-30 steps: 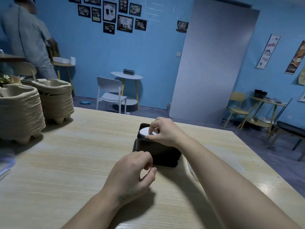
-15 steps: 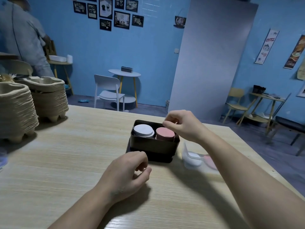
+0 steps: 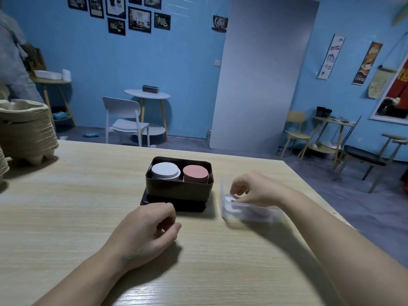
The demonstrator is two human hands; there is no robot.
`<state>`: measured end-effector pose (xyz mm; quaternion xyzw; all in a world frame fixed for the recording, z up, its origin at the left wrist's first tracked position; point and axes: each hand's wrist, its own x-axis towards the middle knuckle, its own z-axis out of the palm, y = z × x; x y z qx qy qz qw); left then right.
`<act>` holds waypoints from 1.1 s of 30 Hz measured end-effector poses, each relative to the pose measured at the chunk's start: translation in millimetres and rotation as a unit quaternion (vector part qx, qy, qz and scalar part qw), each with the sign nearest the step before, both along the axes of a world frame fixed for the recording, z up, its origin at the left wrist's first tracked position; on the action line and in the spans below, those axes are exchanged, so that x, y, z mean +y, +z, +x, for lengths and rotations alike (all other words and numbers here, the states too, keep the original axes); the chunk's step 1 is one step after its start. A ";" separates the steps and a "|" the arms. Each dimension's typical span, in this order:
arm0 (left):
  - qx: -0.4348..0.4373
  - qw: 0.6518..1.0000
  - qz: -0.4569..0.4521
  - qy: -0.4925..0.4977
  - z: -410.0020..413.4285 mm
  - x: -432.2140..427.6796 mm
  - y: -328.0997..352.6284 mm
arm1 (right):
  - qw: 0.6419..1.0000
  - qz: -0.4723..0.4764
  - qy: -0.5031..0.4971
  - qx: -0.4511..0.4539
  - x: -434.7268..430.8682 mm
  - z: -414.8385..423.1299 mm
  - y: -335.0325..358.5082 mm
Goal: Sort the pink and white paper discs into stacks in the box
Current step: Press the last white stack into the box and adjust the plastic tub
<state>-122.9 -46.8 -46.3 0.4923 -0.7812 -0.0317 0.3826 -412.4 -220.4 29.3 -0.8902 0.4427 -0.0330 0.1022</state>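
Note:
A dark box (image 3: 178, 191) stands on its lid in the middle of the wooden table (image 3: 66, 217). Inside, a stack of white discs (image 3: 165, 170) fills the left side and a stack of pink discs (image 3: 195, 172) the right. To the right of the box lies a clear plastic tray (image 3: 249, 214). My right hand (image 3: 254, 191) hovers over its left end, fingers curled down onto a white disc (image 3: 228, 198); the grip is blurred. My left hand (image 3: 143, 235) rests on the table in front of the box, loosely curled, holding nothing.
Stacks of moulded pulp trays (image 3: 24, 129) stand at the table's far left. The table's right edge runs close past the clear tray. A person (image 3: 11, 54) stands at the back left, by chairs and small tables.
My right hand left the white stack, passed over the pink stack, and came down to the clear tray at the right. The left hand stayed put. The camera turned a little right.

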 end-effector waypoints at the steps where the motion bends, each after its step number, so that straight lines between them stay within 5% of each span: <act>1: -0.001 1.000 0.001 -0.001 0.0 -0.3 -0.3 | 1.000 0.005 -0.005 0.002 0.3 0.7 1.4; 7: 0.007 1.000 0.014 -0.008 0.3 1.1 0.1 | 0.996 0.083 -0.018 0.008 7.4 9.7 6.5; 19: -0.009 0.999 0.033 -0.010 0.4 1.5 -1.3 | 0.991 -0.003 0.049 0.124 8.0 14.8 10.5; 33: -0.008 0.999 0.042 -0.005 -0.9 3.5 2.1 | 0.995 0.082 0.010 -0.048 4.0 -10.0 31.1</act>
